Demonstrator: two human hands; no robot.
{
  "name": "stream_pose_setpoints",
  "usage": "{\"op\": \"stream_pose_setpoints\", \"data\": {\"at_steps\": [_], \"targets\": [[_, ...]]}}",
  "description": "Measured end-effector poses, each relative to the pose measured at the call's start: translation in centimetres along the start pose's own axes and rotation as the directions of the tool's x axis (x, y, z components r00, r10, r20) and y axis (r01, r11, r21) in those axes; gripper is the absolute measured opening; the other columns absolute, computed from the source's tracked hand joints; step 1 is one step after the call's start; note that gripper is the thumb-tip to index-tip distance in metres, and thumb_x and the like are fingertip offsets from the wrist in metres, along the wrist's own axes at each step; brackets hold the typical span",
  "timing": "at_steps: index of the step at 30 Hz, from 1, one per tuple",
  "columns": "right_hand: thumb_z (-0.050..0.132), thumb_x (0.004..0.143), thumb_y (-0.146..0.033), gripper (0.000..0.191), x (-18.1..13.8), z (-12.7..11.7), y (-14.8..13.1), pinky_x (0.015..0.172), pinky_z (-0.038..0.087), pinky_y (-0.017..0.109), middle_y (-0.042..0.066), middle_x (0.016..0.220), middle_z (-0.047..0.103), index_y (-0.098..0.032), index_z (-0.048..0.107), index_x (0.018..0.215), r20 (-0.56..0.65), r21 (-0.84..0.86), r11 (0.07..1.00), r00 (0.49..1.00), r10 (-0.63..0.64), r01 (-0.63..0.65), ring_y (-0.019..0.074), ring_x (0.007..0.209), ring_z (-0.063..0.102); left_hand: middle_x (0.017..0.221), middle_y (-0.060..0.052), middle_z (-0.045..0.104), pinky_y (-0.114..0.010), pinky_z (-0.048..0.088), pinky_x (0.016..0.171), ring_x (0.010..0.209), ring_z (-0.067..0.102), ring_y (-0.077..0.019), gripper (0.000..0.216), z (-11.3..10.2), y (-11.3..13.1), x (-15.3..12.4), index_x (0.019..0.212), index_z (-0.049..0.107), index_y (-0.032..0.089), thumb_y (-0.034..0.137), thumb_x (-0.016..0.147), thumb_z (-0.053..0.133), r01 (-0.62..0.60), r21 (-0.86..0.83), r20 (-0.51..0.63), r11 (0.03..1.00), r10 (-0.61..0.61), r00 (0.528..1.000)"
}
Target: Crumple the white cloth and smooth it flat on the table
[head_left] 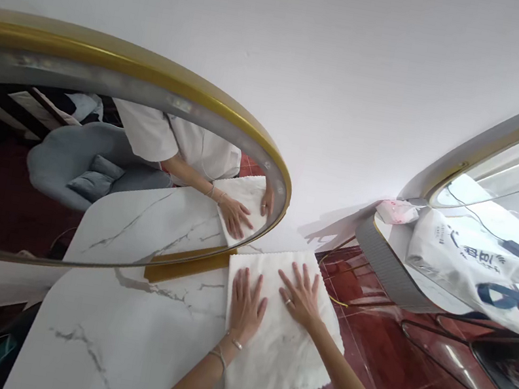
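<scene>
White cloth [277, 370], zigzag edges, spread mostly flat over the right end of the marbled worktop [90, 339], its far side by the wall. Both hands on it, palms down. Left hand [246, 315] near the cloth's left side, fingers [245, 282] stretched out, gripping nothing; bracelets [224, 351] on that wrist. Right hand [303, 305] farther right, fingers fanned wider, also straight and gripping nothing; ring [288, 302] on one finger. Hands apart, not touching each other.

Left of cloth: gold-rimmed mirror [208, 83] on a gold base [188, 265], reflecting a grey armchair [81, 158] and one hand on the cloth. To the right, well apart: second table [386, 255] with a white bag [468, 256], dark lettering, and a pinkish-white packet [397, 211] beside it. Red tiled floor [360, 364] below.
</scene>
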State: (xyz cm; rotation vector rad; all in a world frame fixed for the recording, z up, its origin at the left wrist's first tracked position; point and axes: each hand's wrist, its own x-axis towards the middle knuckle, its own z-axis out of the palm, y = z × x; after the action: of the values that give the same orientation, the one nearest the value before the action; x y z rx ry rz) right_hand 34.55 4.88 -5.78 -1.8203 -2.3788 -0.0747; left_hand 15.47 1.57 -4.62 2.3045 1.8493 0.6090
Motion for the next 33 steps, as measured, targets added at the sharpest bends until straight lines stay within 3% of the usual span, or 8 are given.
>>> {"op": "stream_pose_setpoints", "data": {"at_steps": [3, 7, 15, 19, 23, 27, 30, 33], "targets": [[0.033, 0.095, -0.039, 0.052, 0.6, 0.4, -0.2, 0.102, 0.014, 0.073, 0.003, 0.157, 0.014, -0.046, 0.017, 0.145, 0.002, -0.020, 1.000, 1.000, 0.006, -0.006, 0.0386, 0.142, 0.007, 0.158, -0.001, 0.001, -0.052, 0.026, 0.114, 0.144, 0.012, -0.0292, 0.063, -0.5, 0.9, -2.8, 0.146, 0.023, 0.036, 0.013, 0.090, 0.041, -0.051, -0.061, 0.015, 0.997, 0.052, 0.999], [0.032, 0.096, -0.036, 0.051, 3.5, 0.9, 0.4, 0.101, 0.015, 0.074, 0.001, 0.157, 0.016, -0.048, 0.018, 0.144, 0.018, -0.037, 0.999, 1.000, -0.003, 0.004, 0.0393, 0.142, 0.007, 0.158, -0.001, 0.002, -0.053, 0.026, 0.113, 0.144, 0.014, -0.0298, 0.060, -0.3, 1.2, -4.2, 0.145, 0.027, 0.036, 0.023, 0.091, 0.047, -0.095, -0.099, 0.031, 0.991, 0.099, 0.995], [0.029, 0.097, -0.038, 0.046, 11.5, 1.7, 2.5, 0.100, 0.019, 0.072, 0.001, 0.155, 0.022, -0.046, 0.028, 0.142, 0.063, -0.022, 0.999, 0.998, -0.022, 0.023, 0.0384, 0.141, 0.012, 0.158, -0.001, 0.012, -0.052, 0.025, 0.113, 0.143, 0.015, -0.0295, 0.056, 1.4, -0.5, 2.3, 0.142, 0.035, 0.036, 0.039, 0.088, 0.052, -0.080, -0.005, -0.004, 0.997, 0.080, 0.997], [0.028, 0.097, -0.038, 0.045, 12.1, 2.2, 2.6, 0.103, 0.016, 0.070, 0.002, 0.153, 0.028, -0.042, 0.035, 0.141, 0.007, 0.022, 1.000, 1.000, -0.014, 0.014, 0.0347, 0.141, 0.016, 0.158, -0.002, 0.011, -0.054, 0.023, 0.113, 0.144, 0.012, -0.0302, 0.057, 1.5, -0.7, 3.0, 0.142, 0.035, 0.035, 0.040, 0.088, 0.053, -0.090, -0.006, -0.004, 0.996, 0.090, 0.996], [0.034, 0.096, -0.040, 0.042, 8.6, 2.0, 2.5, 0.109, 0.018, 0.059, 0.007, 0.144, 0.043, -0.030, 0.050, 0.133, -0.139, 0.117, 0.993, 0.990, 0.005, 0.011, 0.0283, 0.136, 0.028, 0.158, -0.004, 0.008, -0.056, 0.019, 0.113, 0.144, 0.010, -0.0326, 0.066, 0.4, -0.4, 0.8, 0.145, 0.030, 0.033, 0.049, 0.085, 0.054, -0.172, -0.054, 0.026, 0.984, 0.173, 0.984], [0.043, 0.093, -0.036, 0.034, 2.2, 1.0, 2.2, 0.104, 0.033, 0.043, 0.009, 0.124, 0.060, -0.020, 0.062, 0.118, -0.260, 0.223, 0.971, 0.965, -0.023, 0.083, 0.0232, 0.118, 0.048, 0.158, -0.006, 0.005, -0.056, 0.019, 0.112, 0.144, 0.011, -0.0333, 0.070, -0.6, 0.6, -2.6, 0.146, 0.028, 0.031, 0.051, 0.084, 0.055, -0.180, -0.069, 0.059, 0.981, 0.184, 0.981], [0.045, 0.092, -0.034, 0.034, -3.4, 0.2, 1.6, 0.098, 0.037, 0.039, 0.008, 0.122, 0.062, -0.021, 0.059, 0.120, -0.271, 0.215, 0.976, 0.962, 0.024, 0.036, 0.0230, 0.113, 0.052, 0.158, -0.006, 0.005, -0.057, 0.019, 0.112, 0.144, 0.011, -0.0336, 0.072, -1.0, 1.3, -4.8, 0.146, 0.026, 0.031, 0.049, 0.083, 0.056, -0.191, -0.067, 0.091, 0.979, 0.196, 0.976], [0.044, 0.091, -0.040, 0.050, -8.1, -0.3, 0.9, 0.106, 0.029, 0.044, 0.007, 0.138, 0.050, -0.024, 0.041, 0.139, -0.206, 0.160, 0.987, 0.978, 0.030, 0.003, 0.0245, 0.126, 0.044, 0.158, -0.007, 0.004, -0.056, 0.018, 0.112, 0.143, 0.011, -0.0341, 0.071, -1.2, 1.7, -6.3, 0.147, 0.025, 0.031, 0.047, 0.084, 0.055, -0.219, -0.070, 0.113, 0.973, 0.226, 0.968]]}}
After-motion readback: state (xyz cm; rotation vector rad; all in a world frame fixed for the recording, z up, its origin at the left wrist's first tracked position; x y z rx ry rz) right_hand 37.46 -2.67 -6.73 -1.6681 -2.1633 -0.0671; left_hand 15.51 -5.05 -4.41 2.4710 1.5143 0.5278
